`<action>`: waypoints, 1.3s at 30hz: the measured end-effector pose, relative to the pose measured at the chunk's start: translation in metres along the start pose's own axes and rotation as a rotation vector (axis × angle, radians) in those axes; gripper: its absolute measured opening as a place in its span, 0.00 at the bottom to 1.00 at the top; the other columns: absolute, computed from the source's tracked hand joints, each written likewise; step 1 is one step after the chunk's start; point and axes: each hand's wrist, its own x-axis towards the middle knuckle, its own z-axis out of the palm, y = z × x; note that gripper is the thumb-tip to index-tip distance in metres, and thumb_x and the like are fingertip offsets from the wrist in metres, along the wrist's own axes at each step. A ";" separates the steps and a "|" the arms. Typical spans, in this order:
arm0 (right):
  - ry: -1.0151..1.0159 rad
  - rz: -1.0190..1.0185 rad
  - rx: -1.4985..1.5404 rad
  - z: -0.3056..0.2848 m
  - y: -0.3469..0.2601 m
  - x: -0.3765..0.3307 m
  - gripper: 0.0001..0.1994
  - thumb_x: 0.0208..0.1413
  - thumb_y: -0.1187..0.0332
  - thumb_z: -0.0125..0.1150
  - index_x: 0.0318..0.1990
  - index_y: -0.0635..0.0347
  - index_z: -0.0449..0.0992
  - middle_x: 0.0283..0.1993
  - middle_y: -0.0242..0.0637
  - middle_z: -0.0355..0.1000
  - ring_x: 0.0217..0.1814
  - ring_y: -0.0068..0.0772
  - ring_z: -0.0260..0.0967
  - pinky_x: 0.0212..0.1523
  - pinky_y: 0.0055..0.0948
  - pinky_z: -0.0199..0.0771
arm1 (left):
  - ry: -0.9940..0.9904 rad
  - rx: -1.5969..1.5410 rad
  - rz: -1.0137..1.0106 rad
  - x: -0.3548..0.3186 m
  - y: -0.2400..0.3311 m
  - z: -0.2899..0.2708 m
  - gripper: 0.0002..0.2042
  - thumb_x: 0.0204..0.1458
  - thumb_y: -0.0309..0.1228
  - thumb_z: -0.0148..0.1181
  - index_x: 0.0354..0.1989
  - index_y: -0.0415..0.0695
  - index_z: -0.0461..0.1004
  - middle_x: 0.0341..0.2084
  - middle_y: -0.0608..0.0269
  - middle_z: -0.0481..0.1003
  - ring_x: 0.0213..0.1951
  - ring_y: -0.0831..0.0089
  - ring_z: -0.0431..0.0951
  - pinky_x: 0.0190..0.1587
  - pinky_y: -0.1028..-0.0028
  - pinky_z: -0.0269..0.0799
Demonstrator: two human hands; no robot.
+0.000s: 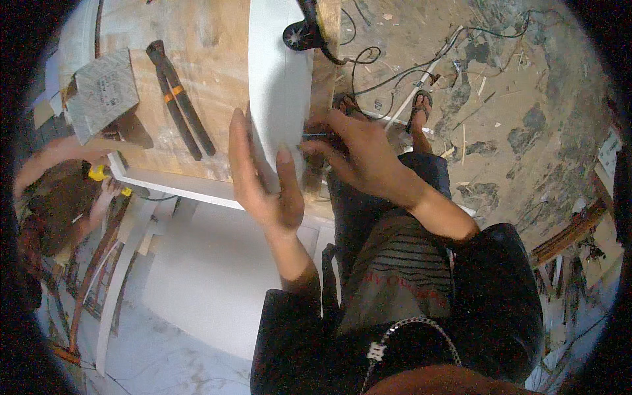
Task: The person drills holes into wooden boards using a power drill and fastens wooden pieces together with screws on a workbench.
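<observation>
A long white board [280,85] lies on the wooden worktop [204,39]. My left hand [266,181] is at its near end, fingers straight along the left edge and thumb over its face, so the board sits between them. At the board's right edge is my right hand [362,151], its fingers bent together around something thin and dark that I cannot make out. Farther up, a black power tool [303,33] with a round slotted head rests on the board, its cord trailing off to the right.
Black long-handled nippers [179,102] with orange bands and a grey printed sheet [105,92] lie at left. Beyond the left edge, another person's arm [59,158] shows near a yellow tool [99,172]. White panels [224,276] stand below. Cables [428,69] and scraps cover the floor at right.
</observation>
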 end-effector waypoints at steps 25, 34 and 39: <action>0.271 0.109 0.089 -0.086 -0.056 0.161 0.38 0.36 0.41 0.65 0.43 0.70 0.69 0.31 0.41 0.73 0.31 0.30 0.72 0.29 0.25 0.71 | -0.339 0.358 0.445 0.017 0.026 -0.022 0.21 0.32 0.33 0.66 0.41 0.54 0.75 0.55 0.59 0.59 0.58 0.52 0.55 0.59 0.52 0.47; 0.091 0.307 -0.407 -0.102 -0.068 0.211 0.32 0.31 0.43 0.68 0.27 0.71 0.75 0.26 0.43 0.73 0.25 0.30 0.72 0.23 0.27 0.70 | 0.050 0.054 0.282 -0.037 0.044 -0.037 0.17 0.45 0.32 0.64 0.43 0.39 0.71 0.49 0.54 0.66 0.46 0.62 0.70 0.47 0.67 0.68; 0.035 0.379 0.470 -0.045 -0.099 0.210 0.24 0.41 0.57 0.66 0.41 0.69 0.70 0.32 0.40 0.72 0.30 0.30 0.72 0.29 0.28 0.76 | -0.168 -0.882 -0.522 -0.088 0.022 -0.038 0.20 0.50 0.35 0.58 0.47 0.35 0.66 0.43 0.56 0.68 0.41 0.72 0.71 0.42 0.74 0.70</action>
